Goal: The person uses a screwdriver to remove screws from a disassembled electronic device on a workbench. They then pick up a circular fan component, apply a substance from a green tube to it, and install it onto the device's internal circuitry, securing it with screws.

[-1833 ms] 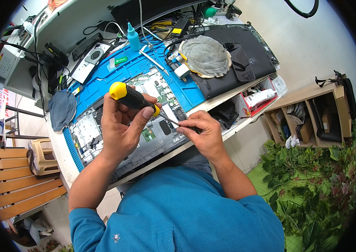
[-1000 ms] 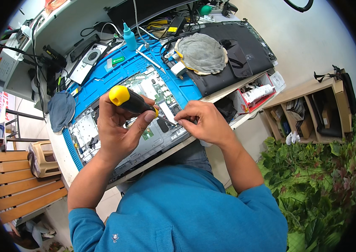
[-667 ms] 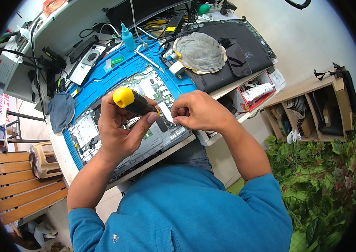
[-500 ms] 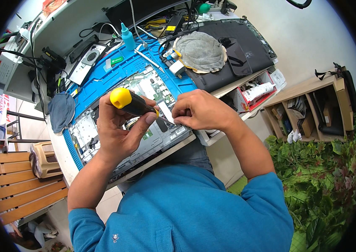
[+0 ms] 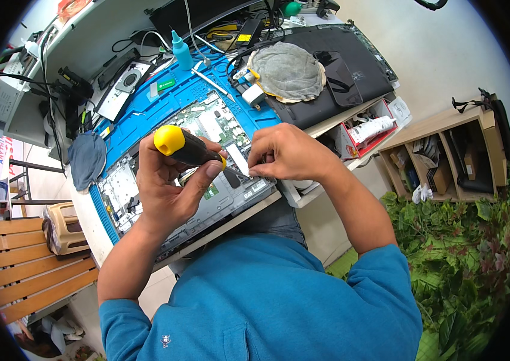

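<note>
My left hand (image 5: 173,186) is wrapped round a screwdriver (image 5: 187,148) with a yellow and black handle. Its shaft slants down to the right, toward the fingertips of my right hand (image 5: 282,155). Those fingertips are pinched together by the tip; whatever is between them is too small to make out. Both hands are over an opened laptop (image 5: 240,195), whose circuit board and grey frame lie bare. A white strip (image 5: 237,158) sits on the board close to my right fingers. Under the laptop is a blue work mat (image 5: 140,123).
A light-blue squeeze bottle (image 5: 181,51) and a white tool (image 5: 213,83) are on the mat's far part. At the back right, a grey cloth pad (image 5: 288,72) and a phone (image 5: 337,81) rest on a black laptop (image 5: 369,69). A dark cloth (image 5: 87,159) lies at the left edge.
The screwdriver handle has shifted very slightly left in the picture. Both hands keep almost the same place and grip.
</note>
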Demonstrator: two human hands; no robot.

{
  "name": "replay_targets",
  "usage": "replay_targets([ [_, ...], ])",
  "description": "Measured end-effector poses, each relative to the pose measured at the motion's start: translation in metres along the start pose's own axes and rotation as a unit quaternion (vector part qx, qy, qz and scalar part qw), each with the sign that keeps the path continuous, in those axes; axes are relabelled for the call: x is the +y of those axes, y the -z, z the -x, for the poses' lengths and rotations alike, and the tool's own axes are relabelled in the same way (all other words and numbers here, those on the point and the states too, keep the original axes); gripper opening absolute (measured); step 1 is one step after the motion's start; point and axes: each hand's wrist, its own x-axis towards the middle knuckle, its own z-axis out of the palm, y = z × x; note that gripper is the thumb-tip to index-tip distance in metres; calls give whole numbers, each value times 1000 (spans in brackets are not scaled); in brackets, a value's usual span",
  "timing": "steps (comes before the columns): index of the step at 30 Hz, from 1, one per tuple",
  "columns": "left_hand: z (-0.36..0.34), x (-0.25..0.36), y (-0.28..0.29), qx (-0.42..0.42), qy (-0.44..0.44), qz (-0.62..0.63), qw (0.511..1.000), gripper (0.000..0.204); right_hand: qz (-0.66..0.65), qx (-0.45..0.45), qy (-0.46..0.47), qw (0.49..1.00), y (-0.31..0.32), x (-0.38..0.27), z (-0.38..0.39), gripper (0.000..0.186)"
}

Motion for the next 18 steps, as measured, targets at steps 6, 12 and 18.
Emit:
replay_targets([
  [6,-2,-2,-2,-4,-2,-16,1000,57,-19,-31,-97,995,5,-5,-10,17],
  [12,-2,-2,-1,-4,1,-14,1000,58,-25,-38,-108,993,5,1,-14,19],
  [18,-5,-1,-1,1,7,-30,1000,58,-17,-28,-107,994,2,1,-16,20],
])
